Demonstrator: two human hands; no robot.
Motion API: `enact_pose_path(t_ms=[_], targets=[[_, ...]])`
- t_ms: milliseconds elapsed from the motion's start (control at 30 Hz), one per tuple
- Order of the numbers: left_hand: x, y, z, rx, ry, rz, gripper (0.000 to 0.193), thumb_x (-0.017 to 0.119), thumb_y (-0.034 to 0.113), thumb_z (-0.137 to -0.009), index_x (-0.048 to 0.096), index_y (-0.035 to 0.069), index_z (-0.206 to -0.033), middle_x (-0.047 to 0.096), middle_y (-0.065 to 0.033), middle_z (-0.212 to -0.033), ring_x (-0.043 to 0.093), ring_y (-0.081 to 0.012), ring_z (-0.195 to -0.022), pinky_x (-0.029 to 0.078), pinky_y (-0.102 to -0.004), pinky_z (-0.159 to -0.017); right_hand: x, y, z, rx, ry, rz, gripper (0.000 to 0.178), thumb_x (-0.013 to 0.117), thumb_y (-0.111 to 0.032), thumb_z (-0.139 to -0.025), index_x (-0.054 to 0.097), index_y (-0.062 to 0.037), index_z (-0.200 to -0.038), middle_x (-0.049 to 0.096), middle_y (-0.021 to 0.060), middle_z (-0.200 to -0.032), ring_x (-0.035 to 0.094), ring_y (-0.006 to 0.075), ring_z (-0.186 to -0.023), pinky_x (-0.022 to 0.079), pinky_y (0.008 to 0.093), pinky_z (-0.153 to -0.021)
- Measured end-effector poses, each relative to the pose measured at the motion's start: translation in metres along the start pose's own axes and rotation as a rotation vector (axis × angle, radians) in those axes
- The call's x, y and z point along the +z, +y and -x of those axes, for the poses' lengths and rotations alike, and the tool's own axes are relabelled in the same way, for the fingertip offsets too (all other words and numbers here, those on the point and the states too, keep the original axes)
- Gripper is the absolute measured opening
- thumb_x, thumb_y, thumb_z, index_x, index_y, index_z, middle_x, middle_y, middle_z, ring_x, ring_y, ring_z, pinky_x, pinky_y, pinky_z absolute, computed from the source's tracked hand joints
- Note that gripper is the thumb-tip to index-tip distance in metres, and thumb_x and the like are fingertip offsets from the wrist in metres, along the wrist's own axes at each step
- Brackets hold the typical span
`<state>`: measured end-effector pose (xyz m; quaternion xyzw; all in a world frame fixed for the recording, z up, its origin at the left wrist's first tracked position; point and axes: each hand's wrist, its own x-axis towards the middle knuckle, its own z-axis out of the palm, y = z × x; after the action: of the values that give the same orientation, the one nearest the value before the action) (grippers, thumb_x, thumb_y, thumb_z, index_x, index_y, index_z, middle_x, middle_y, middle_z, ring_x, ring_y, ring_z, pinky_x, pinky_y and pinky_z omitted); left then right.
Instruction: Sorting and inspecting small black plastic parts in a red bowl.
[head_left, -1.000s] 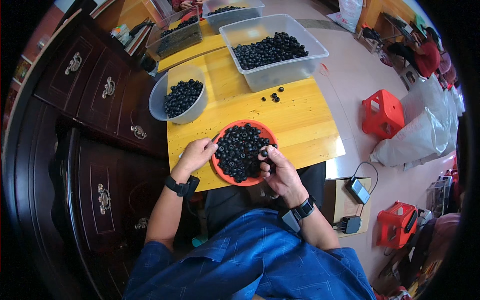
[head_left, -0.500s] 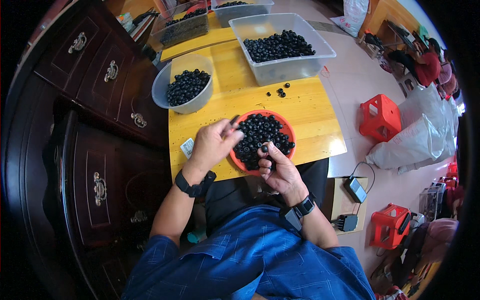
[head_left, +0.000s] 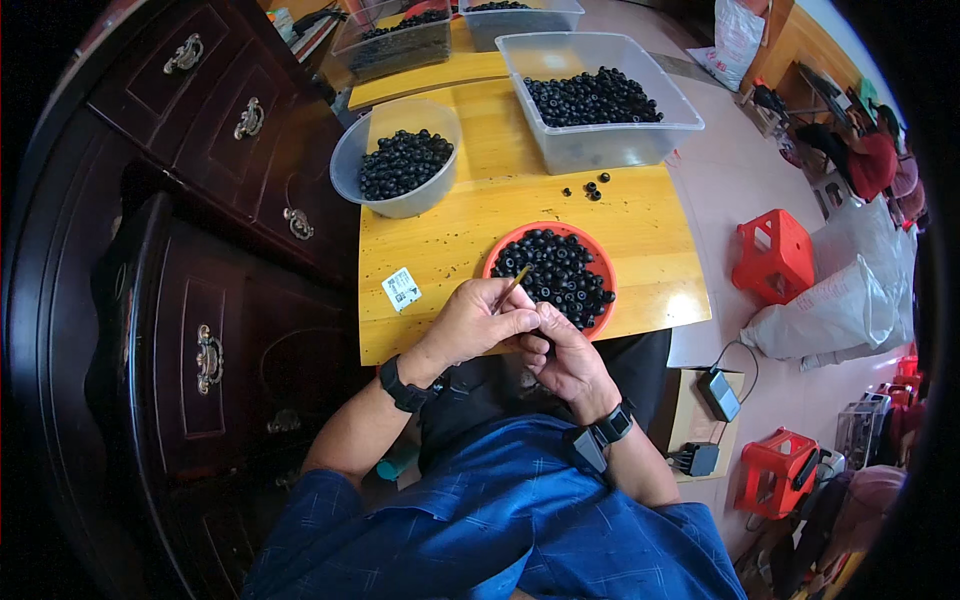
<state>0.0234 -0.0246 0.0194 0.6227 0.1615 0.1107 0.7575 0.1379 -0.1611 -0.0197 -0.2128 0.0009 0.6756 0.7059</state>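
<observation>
My left hand (head_left: 474,322) is closed around a thin yellowish-brown stick (head_left: 513,284), its tip pointing up and away. Thumb to thumb with it, my right hand (head_left: 566,358) is pinched shut. Half a second ago a small black round piece showed at the right fingertips; now the fingers mostly cover what they hold. Both hands meet over the near edge of an orange-red round tray (head_left: 607,262). Inside lie many small black hollow pieces (head_left: 552,262), shiny and bead-like.
More black pieces fill a round clear tub (head_left: 345,170) and a rectangular clear bin (head_left: 600,150) on the yellow table (head_left: 450,245). Several loose pieces (head_left: 594,188) lie near the bin. A white label (head_left: 402,289) is at left. Dark drawers (head_left: 215,230) stand left; red stools (head_left: 773,257) stand right.
My left hand has moved right and toward me, from the tray's left rim to meet my right hand. The stick now shows clearly. The whole view has shifted slightly.
</observation>
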Motion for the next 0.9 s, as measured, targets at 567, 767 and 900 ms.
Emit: enact_pose_path(t_ms=[567,767,900], targets=[[-0.002,0.023,0.023,0.226,0.160,-0.840,0.033,0.076,0.031,-0.087,0.065,0.002,-0.098,0.062,-0.0069,-0.069,0.060,-0.0143,-0.060,0.047,-0.0306,-0.057,0.011,0.000,0.001,-0.113,-0.033,-0.008,0.015,0.061,-0.025,-0.099,0.057,-0.0109,-0.101,0.060,-0.0018,-0.089,0.049,0.0033,-0.064,0.043,0.0184,-0.055],[0.006,0.027,0.019,0.374,0.201,-1.065,0.041,0.072,0.045,-0.087,0.057,0.007,-0.082,0.055,-0.0066,-0.063,0.059,-0.0244,-0.055,0.044,-0.0353,-0.051,0.018,-0.001,0.005,-0.112,-0.026,0.040,0.015,0.059,-0.025,-0.100,0.058,-0.0101,-0.100,0.061,-0.0019,-0.086,0.051,0.0034,-0.064,0.044,0.0183,-0.054],[0.008,0.027,0.016,0.356,0.197,-1.100,0.042,0.071,0.047,-0.086,0.055,0.008,-0.080,0.059,-0.0105,-0.068,0.063,-0.0327,-0.063,0.046,-0.0427,-0.054,0.011,-0.001,0.003,-0.098,-0.068,0.019,0.015,0.059,-0.025,-0.101,0.058,-0.0100,-0.099,0.061,-0.0017,-0.085,0.052,0.0033,-0.064,0.045,0.0176,-0.054]])
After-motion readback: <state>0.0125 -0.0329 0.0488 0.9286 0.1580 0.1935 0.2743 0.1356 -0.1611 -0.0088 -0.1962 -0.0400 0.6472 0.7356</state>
